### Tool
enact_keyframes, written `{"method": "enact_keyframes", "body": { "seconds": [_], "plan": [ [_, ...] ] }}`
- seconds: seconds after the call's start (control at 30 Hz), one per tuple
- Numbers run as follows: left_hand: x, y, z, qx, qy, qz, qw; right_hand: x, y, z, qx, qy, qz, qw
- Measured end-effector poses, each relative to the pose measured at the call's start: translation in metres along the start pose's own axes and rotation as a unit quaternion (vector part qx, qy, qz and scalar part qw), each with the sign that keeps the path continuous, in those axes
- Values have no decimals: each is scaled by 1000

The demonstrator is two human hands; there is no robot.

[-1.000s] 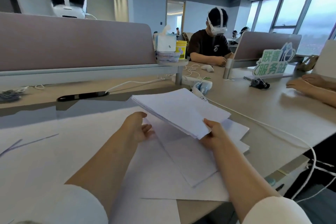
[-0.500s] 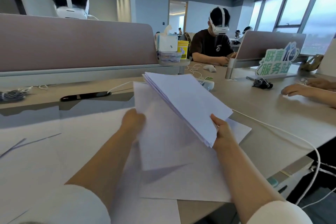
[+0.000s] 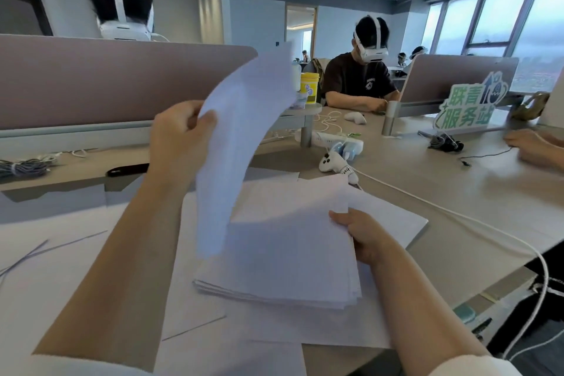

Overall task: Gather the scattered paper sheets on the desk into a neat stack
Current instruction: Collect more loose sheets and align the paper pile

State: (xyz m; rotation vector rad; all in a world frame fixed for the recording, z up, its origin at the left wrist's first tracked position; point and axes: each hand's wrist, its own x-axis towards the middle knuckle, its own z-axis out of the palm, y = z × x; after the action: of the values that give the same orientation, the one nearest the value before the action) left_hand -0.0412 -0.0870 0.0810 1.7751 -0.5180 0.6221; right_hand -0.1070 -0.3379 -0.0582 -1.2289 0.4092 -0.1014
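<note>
My left hand [image 3: 180, 137] pinches a single white sheet [image 3: 238, 143] by its edge and holds it raised, curved and hanging above the desk. My right hand [image 3: 360, 232] grips the right edge of a thick stack of white sheets [image 3: 283, 253], which lies low over the desk in front of me. More loose white sheets [image 3: 61, 268] lie spread across the desk under and around the stack, at the left, at the front and at the right [image 3: 393, 217].
A white controller [image 3: 334, 163] with a white cable [image 3: 457, 217] lies just beyond the papers. A grey divider panel [image 3: 91, 79] bounds the desk behind. A black pen-like bar [image 3: 128, 169] lies near it. Another person's hand [image 3: 531, 146] rests at far right. The desk edge [image 3: 488, 287] runs at the right.
My left hand has taken hold of a sheet and lifted it up and to the left. My right hand has lowered the stack from tilted to nearly flat over the desk.
</note>
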Motion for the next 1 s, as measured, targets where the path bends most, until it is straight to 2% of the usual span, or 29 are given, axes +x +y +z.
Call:
{"method": "enact_keyframes", "body": {
  "seconds": [0.07, 0.13, 0.27, 0.37, 0.5, 0.63, 0.77, 0.9, 1.0],
  "plan": [
    [-4, 6, 9, -91, -50, -16, 994, 3, 1, 1, -1, 1, -16, 1000],
    [-7, 3, 18, -117, -72, -45, 989, 3, 0, 3, 2, 7, -26, 1000],
    [-8, -19, 35, -129, -52, -152, 979, 2, 2, 4, -3, 6, -57, 998],
    [-7, -47, 43, -41, -49, -163, 985, -4, 4, 4, 22, 12, -68, 997],
    [-20, -88, 57, 159, -149, -159, 963, -10, -7, 3, 18, 36, -65, 997],
    [-32, -102, 65, 161, -193, -179, 951, -1, -7, 4, 27, 22, -6, 999],
    [-35, -105, 69, 168, -243, -177, 939, 1, 0, 5, -37, 31, -15, 999],
    [-35, -103, 68, 148, -318, -233, 907, 0, 0, 8, -101, 93, -23, 990],
    [-33, -102, 66, 204, -340, -242, 885, 1, 0, 11, -144, 140, -24, 979]
  ]
}}
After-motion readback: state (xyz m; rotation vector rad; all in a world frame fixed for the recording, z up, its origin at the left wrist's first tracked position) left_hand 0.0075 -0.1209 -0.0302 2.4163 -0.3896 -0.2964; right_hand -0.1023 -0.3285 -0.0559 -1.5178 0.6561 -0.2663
